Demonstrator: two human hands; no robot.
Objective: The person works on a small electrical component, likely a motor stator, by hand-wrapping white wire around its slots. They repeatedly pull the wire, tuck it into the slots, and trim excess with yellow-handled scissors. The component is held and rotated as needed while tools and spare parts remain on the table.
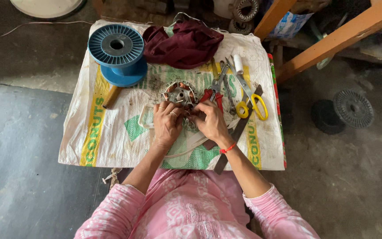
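Note:
A round metal motor stator (180,94) with copper windings lies on a white woven sack (111,132) spread over a small table. My left hand (166,121), with rings on its fingers, grips the stator's near edge. My right hand (209,120), with a red thread at the wrist, pinches the same near edge from the right side. Both hands' fingertips meet over the windings, hiding that part. Whether a wire is between the fingers cannot be told.
A blue plastic spool (117,54) and a maroon cloth (184,43) lie at the back. Red-handled pliers (214,95), yellow-handled scissors (252,104), a white roll (238,63) and a dark flat file (235,132) lie to the right. A black spool (352,108) sits on the floor. Wooden beams (332,40) cross the upper right.

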